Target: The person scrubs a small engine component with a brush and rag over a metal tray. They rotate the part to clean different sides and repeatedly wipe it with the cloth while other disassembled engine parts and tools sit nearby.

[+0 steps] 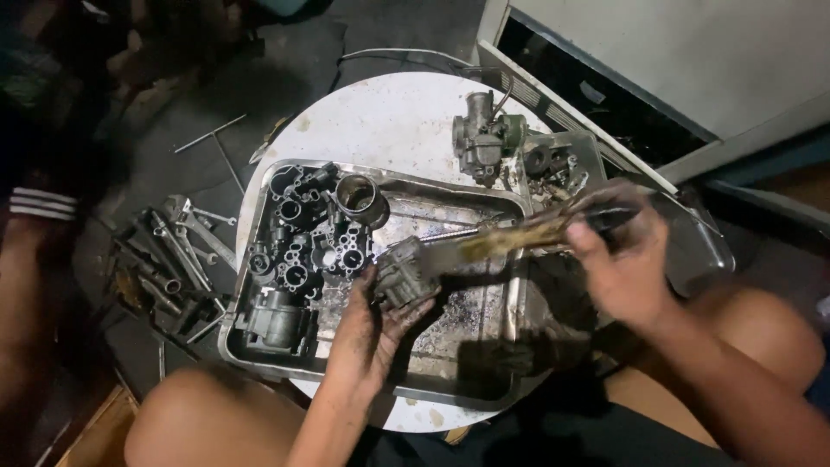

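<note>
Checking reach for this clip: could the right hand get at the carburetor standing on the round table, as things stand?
Probably yes: the carburetor stands in the open, nothing between it and the right hand, though that hand grips a brush.

Dim workshop corner with a round white table on a dark floor

The round white table [389,121] stands mid-frame, its top stained and lit more brightly than anything around it. The floor [285,69] is dark grey concrete, shadowed toward the upper left of the frame. At left of the frame, wrenches and spanners [181,251] lie scattered on the floor, with a T-handle tool [212,134] above them. A pale grey cabinet [674,60] with a dark open slot fills the upper right. A wooden edge [95,432] shows at lower left.
</note>
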